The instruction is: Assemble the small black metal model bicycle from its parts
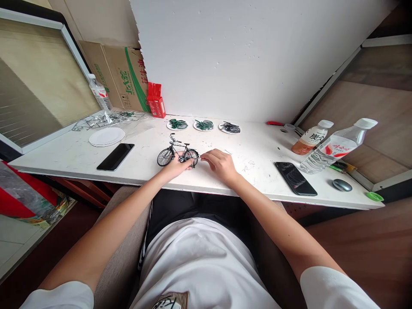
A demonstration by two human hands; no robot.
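A black model bicycle (174, 153) stands upright near the table's front edge, its handlebar toward the left. My left hand (176, 166) is closed around the lower frame, between the two wheels. Just right of the rear wheel is my right hand (219, 164), its thumb and fingers drawn together in a pinch. Whatever small thing those fingertips may hold is too small to make out. Beyond the bicycle, three white plates hold small model parts: green ones on the left plate (168, 125) and middle plate (195, 125), black ones on the right plate (221, 128).
A phone (116, 157) and stacked white discs (107, 136) lie left, with loose part frames (109, 120) behind. Red box (156, 103) and cardboard carton (117, 77) stand at back. Rightward are another phone (295, 178), two bottles (310, 139) and a mouse (342, 185).
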